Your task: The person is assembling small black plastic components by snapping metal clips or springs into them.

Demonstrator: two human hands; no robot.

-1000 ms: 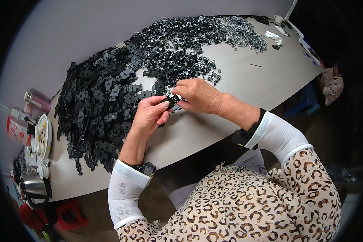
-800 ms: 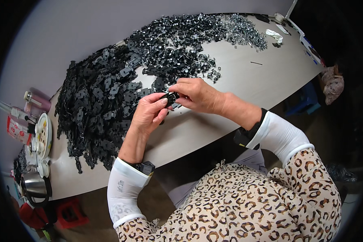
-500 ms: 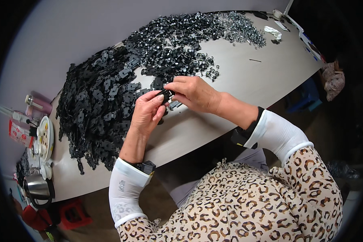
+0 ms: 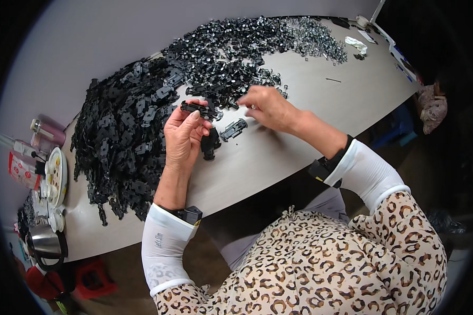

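Observation:
My left hand [image 4: 183, 134] is closed on a long black plastic part [image 4: 198, 110], gripping it between thumb and fingers above the table. To its right, apart from that part, is my right hand [image 4: 272, 108]. Its fingers are bent and smeared by motion, so whether they hold anything is unclear. Below and left of the right hand, a dark grey plastic part [image 4: 233, 129] lies by itself on the table. Just under my left fingers rests another black part [image 4: 209, 146]. A big heap of similar black plastic parts [image 4: 126, 131] spreads to the left.
Small black and silvery round-headed pieces [image 4: 231, 52] cover the table's far side, with clear little pieces [image 4: 320, 39] beyond. A thin dark stick [image 4: 333, 80] and a crumpled white tissue [image 4: 356, 44] lie at right. A plate [image 4: 59, 176] and a metal pot [image 4: 47, 242] stand at the left edge.
My right hand has come away from the black part and moved right. My left hand has shifted slightly left and up, still holding the part. The grey part on the table now shows fully.

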